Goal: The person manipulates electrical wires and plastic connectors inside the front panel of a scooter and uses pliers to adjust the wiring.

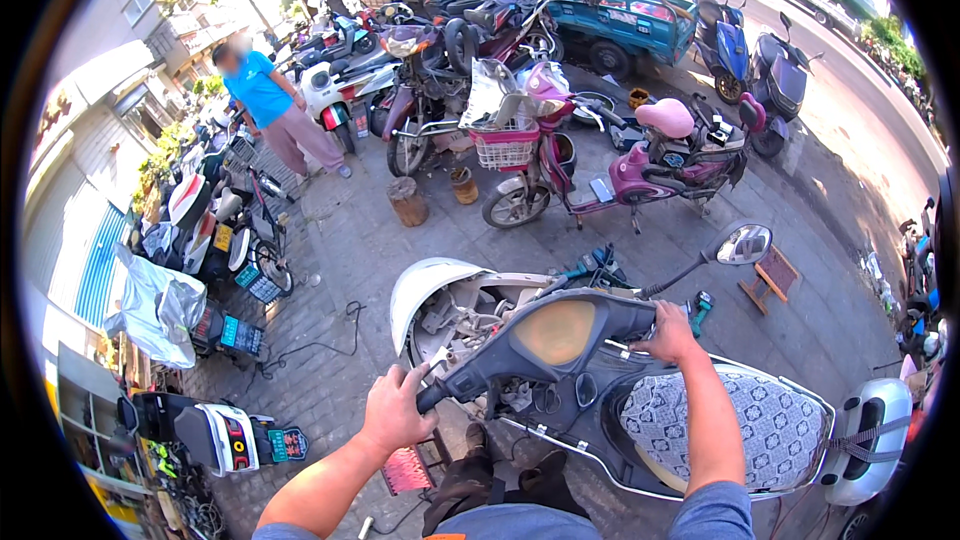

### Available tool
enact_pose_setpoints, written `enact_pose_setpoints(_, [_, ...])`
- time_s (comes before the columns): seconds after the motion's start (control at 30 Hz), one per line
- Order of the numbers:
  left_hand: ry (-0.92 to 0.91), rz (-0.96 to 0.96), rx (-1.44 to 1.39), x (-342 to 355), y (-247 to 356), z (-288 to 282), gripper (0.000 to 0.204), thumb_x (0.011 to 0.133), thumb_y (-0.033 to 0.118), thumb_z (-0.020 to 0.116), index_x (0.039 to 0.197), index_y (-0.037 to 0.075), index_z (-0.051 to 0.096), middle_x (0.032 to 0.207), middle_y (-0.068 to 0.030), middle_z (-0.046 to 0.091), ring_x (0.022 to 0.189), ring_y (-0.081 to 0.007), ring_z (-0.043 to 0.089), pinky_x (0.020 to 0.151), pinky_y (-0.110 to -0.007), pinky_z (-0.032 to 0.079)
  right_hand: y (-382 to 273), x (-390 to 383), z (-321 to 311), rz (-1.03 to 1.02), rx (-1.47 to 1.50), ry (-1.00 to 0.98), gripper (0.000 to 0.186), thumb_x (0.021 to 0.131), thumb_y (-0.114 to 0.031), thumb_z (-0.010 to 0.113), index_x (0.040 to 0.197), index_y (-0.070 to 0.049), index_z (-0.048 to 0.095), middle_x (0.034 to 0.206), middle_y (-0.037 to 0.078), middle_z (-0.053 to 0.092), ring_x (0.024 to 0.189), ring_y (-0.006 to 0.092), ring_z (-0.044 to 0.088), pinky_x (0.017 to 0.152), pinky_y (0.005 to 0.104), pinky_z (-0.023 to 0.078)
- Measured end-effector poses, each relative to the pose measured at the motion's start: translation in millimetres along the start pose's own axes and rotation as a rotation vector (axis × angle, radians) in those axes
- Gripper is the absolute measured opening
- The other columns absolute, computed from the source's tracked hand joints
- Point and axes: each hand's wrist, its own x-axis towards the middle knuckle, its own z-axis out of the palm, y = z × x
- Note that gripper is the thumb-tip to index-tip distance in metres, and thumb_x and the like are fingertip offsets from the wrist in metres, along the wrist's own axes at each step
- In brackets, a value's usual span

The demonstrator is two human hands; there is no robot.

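Note:
A dark grey scooter stands right in front of me, its white front panel sitting loose around exposed wiring and parts. My left hand is closed at the left end of the handlebar, by the black grip and the lever. On the other side, my right hand is wrapped over the right end of the handlebar; its palm side is hidden. Between them is the dashboard with a yellowed display. A mirror rises from the right side. Behind the handlebar lies a patterned seat cover.
Cordless tools and a green drill lie beyond the scooter. A small wooden stool is at right, a red-topped stool near my feet. A pink electric bike and log stumps stand ahead. A person walks at far left.

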Motion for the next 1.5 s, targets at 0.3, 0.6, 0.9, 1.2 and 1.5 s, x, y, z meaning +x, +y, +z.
enact_pose_setpoints(0.3, [-0.020,-0.036,0.026,5.4,6.3,0.1,0.075,0.066,0.023,0.082,0.138,0.008,0.068,0.102,-0.0182,0.061,0.088,-0.0402,0.064,0.080,-0.051,0.055,21.8,11.7,9.9,0.061,0.057,-0.085,0.099,0.059,-0.038,0.103,0.142,0.000,0.063,0.140,0.021,0.063,0.131,0.0421,0.060,0.114,0.0485,0.048])
enact_pose_setpoints(0.6, [-0.036,-0.047,0.019,6.2,11.8,11.3,0.070,0.070,0.011,0.075,0.138,0.001,0.064,0.107,-0.0189,0.062,0.096,-0.0415,0.067,0.086,-0.048,0.056,21.1,32.9,-7.8,0.077,-0.032,-0.325,0.109,0.058,-0.048,0.102,0.155,-0.019,0.060,0.169,0.011,0.041,0.157,0.0380,0.035,0.126,0.0595,0.035])
enact_pose_setpoints(0.9, [0.001,-0.003,-0.010,6.5,8.7,17.8,0.072,0.068,0.014,0.076,0.138,0.002,0.066,0.105,-0.0178,0.060,0.092,-0.0411,0.065,0.082,-0.049,0.055,25.9,12.2,10.6,0.027,-0.082,-0.105,0.099,0.068,-0.048,0.097,0.150,-0.009,0.058,0.165,0.010,0.046,0.149,0.0378,0.045,0.121,0.0569,0.040])
enact_pose_setpoints(1.2, [0.047,0.048,0.407,5.3,49.6,30.9,0.093,0.074,0.045,0.091,0.142,-0.007,0.055,0.152,-0.0237,0.054,0.138,-0.0403,0.054,0.118,-0.053,0.039,26.5,14.0,11.2,0.094,-0.036,-0.135,0.108,0.066,-0.052,0.097,0.156,-0.012,0.055,0.171,0.010,0.041,0.151,0.0391,0.047,0.124,0.0512,0.041])
enact_pose_setpoints(1.5, [-0.035,-0.152,0.301,8.5,58.8,39.5,0.085,0.075,0.044,0.093,0.132,-0.010,0.059,0.153,-0.0255,0.054,0.117,-0.0424,0.068,0.099,-0.047,0.054,23.1,12.7,10.9,0.136,0.006,-0.122,0.104,0.064,-0.036,0.100,0.155,-0.014,0.055,0.169,0.014,0.043,0.152,0.0406,0.045,0.127,0.0473,0.040])
